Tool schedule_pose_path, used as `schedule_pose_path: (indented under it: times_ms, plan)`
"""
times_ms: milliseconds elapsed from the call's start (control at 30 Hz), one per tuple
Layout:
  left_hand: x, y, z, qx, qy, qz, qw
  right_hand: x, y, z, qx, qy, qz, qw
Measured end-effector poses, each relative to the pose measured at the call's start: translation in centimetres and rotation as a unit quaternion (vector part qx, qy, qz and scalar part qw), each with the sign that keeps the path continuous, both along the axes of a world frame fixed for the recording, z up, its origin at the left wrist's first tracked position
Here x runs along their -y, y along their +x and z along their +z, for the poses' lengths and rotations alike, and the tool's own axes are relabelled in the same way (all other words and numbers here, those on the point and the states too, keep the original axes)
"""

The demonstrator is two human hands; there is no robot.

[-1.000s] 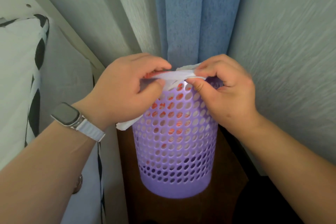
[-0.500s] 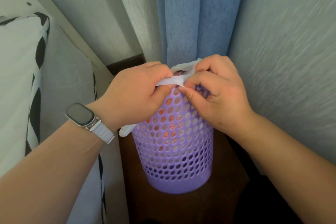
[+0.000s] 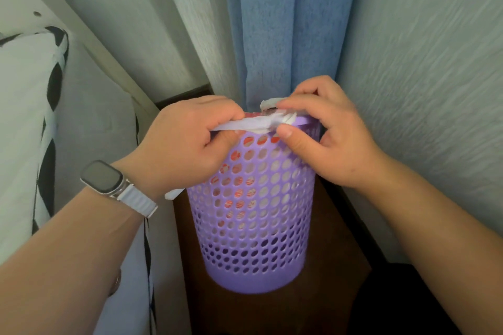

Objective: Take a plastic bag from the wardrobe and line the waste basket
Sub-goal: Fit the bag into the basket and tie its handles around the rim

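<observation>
A purple perforated waste basket [image 3: 253, 228] stands on a dark wooden floor in a corner. A white plastic bag with red print [image 3: 258, 125] sits inside it; red and white patches show through the holes. The bag's edge is bunched along the near rim. My left hand [image 3: 187, 144], a watch on its wrist, pinches that edge at the left of the rim. My right hand [image 3: 324, 130] pinches the same edge at the right, thumb pressed on the basket's outer wall. A loose strip of bag hangs below my left hand.
A blue curtain [image 3: 291, 27] hangs right behind the basket. Textured pale walls [image 3: 424, 62] close in on the right and back. A white cushion with black pattern [image 3: 24, 122] lies on the left.
Both hands and the basket's rim have dropped lower in view. The hands have drawn slightly apart along the rim, with the bag edge stretched between them.
</observation>
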State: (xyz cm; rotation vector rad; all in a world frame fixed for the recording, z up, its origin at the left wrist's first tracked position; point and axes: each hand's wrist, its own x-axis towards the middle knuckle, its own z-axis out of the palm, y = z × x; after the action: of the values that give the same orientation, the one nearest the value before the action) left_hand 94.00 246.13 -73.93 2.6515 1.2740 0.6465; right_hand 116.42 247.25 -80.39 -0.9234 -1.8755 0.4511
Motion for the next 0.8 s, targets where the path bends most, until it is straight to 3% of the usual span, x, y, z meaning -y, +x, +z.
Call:
schedule_pose_path:
  times_ms: [233, 333, 800]
  plan:
    - [-0.8, -0.4, 0.2, -0.032, 0.004, -0.046, 0.998, -0.3, 0.4, -0.2, 0.028, -0.080, 0.056, 0.995]
    - [-0.9, -0.6, 0.1, -0.031, 0.006, -0.045, 0.998, -0.3, 0.3, -0.3, 0.000, -0.087, 0.067, 0.994]
    - [-0.7, -1.2, -0.4, 0.021, -0.012, 0.030, 0.999, 0.3, -0.5, 0.0, -0.082, 0.002, -0.025, 0.996]
